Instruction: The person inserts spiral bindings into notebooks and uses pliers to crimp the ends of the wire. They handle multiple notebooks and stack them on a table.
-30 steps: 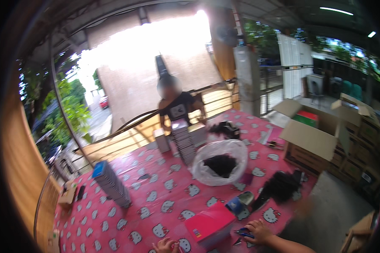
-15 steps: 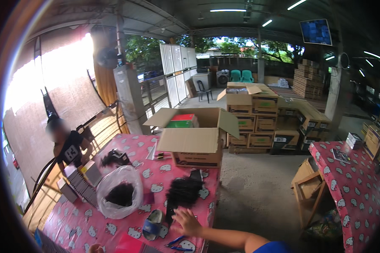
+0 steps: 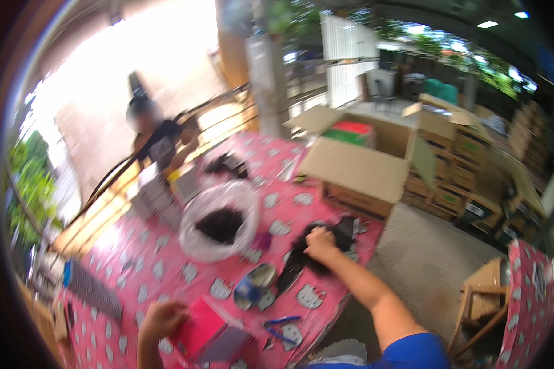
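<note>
My right hand point(image 3: 320, 244) reaches over the table, its fingers closed into a tangled pile of thin black pieces point(image 3: 314, 261) too blurred to name. What the fingertips pinch there is hidden. Low on the left, my left hand point(image 3: 163, 318) has its fingers bent together at the edge of a pink-red box point(image 3: 200, 326) with greyish sides. Between the hands stands a blue and whitish roll of tape point(image 3: 254, 286). Beyond it, a clear plastic bag point(image 3: 189, 237) lies open around more of the black pieces. Blue-handled pliers point(image 3: 282, 329) rest close to the front edge.
The pink patterned tablecloth point(image 3: 148, 283) covers the table. At its far right an open carton point(image 3: 357, 169) holds a red and green box. Grey boxes point(image 3: 157, 200) stand at the left, with a person point(image 3: 160, 138) behind them. Stacked cartons point(image 3: 452, 163) are beyond, at right.
The view has swung left, so things appear farther right. My right hand has gone from spread fingers beside the black pile to closed on it. My left hand has come into fuller view at the pink-red box.
</note>
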`<state>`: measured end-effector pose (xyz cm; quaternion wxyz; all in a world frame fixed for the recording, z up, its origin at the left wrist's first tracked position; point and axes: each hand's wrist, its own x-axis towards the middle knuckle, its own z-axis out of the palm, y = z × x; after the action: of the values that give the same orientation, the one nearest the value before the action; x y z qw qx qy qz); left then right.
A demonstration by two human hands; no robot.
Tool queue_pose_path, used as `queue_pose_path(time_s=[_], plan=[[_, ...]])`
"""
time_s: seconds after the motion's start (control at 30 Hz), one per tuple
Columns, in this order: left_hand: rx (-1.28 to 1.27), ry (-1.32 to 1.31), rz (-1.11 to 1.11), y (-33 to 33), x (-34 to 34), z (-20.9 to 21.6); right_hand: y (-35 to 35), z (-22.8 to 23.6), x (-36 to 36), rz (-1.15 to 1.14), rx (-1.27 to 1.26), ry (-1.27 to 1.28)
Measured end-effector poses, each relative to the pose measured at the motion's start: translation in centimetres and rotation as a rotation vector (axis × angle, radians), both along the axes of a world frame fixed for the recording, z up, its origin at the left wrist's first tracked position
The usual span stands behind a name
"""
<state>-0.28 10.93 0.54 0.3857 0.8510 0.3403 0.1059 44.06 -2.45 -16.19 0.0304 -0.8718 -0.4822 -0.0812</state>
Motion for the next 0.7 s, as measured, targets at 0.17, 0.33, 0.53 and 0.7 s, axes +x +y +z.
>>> queue_pose_path(time_s=[0.17,0.33,0.53,0.7], plan=[[0.025,0.02,-0.058,-0.5,1.5,0.8,0.3,0.1,1.7,-0.079,0.037,0.278],[0.218,-0.153,0.104,-2.3,1.9,0.7,-0.8,-1.7,3.9,0.029,0.286,0.3],[0.315,-0.163,0.348,-8.0,1.4,5.0,-0.6,2.5,1.9,0.099,0.43,0.327],[0.742,-0.201,0.152,-9.6,1.8,4.3,-0.7,11.9,-8.3,0.584,0.694,0.885]])
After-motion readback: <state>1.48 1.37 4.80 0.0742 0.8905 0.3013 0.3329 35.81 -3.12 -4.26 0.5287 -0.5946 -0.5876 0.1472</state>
